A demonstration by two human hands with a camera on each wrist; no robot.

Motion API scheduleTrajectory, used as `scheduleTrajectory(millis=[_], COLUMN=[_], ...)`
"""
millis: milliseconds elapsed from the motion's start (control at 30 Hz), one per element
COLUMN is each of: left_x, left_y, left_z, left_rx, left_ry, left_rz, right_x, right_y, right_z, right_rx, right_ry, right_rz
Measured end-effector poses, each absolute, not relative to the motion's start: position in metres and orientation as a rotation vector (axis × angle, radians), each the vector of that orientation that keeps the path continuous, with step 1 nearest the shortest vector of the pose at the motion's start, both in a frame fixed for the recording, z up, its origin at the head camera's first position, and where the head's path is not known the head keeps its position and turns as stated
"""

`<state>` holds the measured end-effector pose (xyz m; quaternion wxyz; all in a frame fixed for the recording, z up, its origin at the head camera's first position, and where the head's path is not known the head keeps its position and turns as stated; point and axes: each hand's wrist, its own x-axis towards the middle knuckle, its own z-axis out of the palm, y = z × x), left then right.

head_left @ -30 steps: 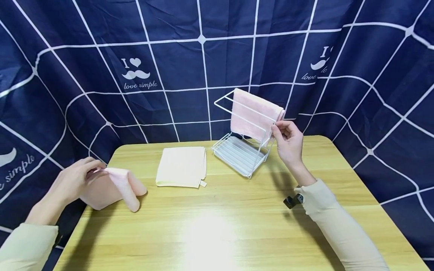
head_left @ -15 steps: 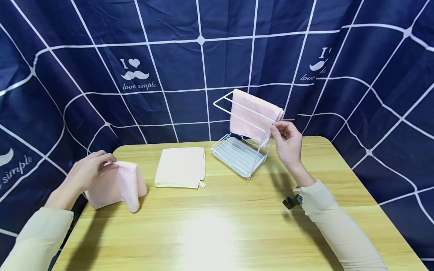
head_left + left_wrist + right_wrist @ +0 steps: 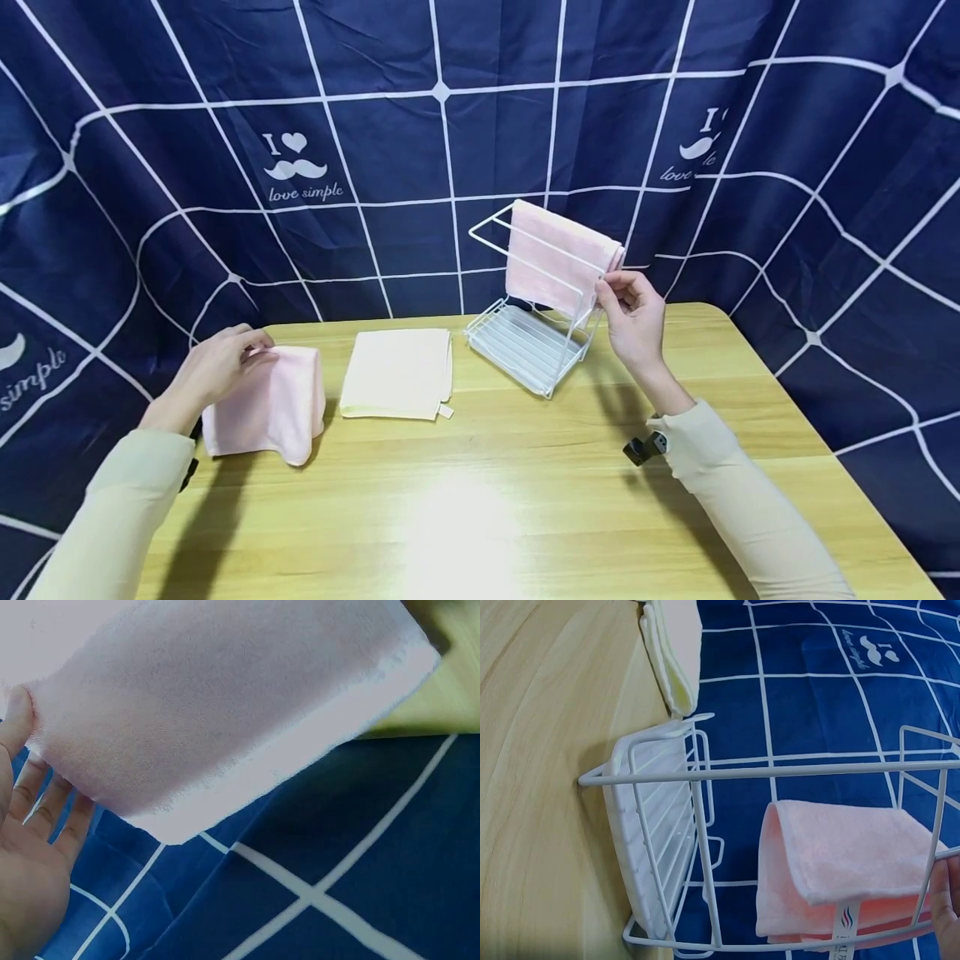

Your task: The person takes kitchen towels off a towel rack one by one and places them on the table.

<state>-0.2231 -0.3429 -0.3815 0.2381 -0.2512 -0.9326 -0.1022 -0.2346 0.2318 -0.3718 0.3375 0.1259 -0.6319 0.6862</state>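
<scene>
On the left, my left hand (image 3: 213, 367) pinches a pink towel (image 3: 273, 404) by its upper edge, and the cloth hangs over the table's left side. In the left wrist view, the thumb lies on the near face of the towel (image 3: 225, 712), with the other fingers partly behind it. My right hand (image 3: 637, 321) holds a white wire rack (image 3: 525, 346) between thumb and fingers at its upper right side. Another pink towel (image 3: 551, 250), folded, drapes over the rack's top bars. Its printed label (image 3: 846, 922) shows in the right wrist view.
A folded cream towel (image 3: 397, 375) with a small tag lies flat left of the rack, on the wooden table (image 3: 525, 467). A dark blue curtain (image 3: 390, 150) with white lines surrounds the table's back and sides. A tray forms the rack's base.
My left hand has moved right and slightly up, bringing the pink towel with it, which now hangs straighter. My right hand stays at the rack.
</scene>
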Motion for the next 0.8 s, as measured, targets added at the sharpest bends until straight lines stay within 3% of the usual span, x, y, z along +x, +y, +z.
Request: scheduleTrajectory(millis=[800], left_x=[-0.261], left_y=[-0.33], left_z=[-0.411], left_rx=[-0.57], left_ry=[-2.716], left_rz=[-0.366], right_x=[-0.235], right_y=[0.231], right_z=[-0.372], right_rx=[0.337], right_ry=[-1.637], right_rz=[1.792])
